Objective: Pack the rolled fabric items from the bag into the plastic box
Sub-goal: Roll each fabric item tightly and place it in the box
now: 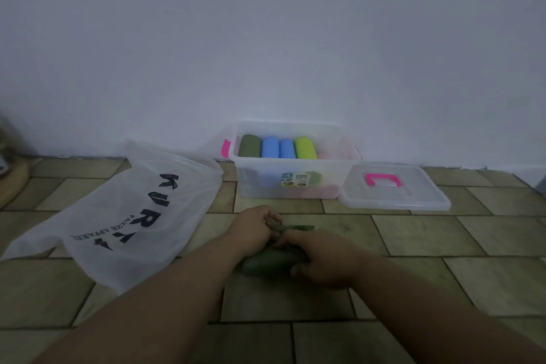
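A dark green fabric roll lies on the tiled floor in front of me. My left hand grips its far end, and my right hand presses over its near right side. Behind it stands the clear plastic box against the wall, open, with a row of rolls inside: an olive roll, two blue rolls, a lime roll and something pink at the right. To the left lies the white plastic bag with dark lettering, flat on the floor.
The box's clear lid with a pink handle lies on the floor right of the box. A white wall runs behind everything. A wooden object sits at the far left edge. Tiled floor stretches to the right and toward me.
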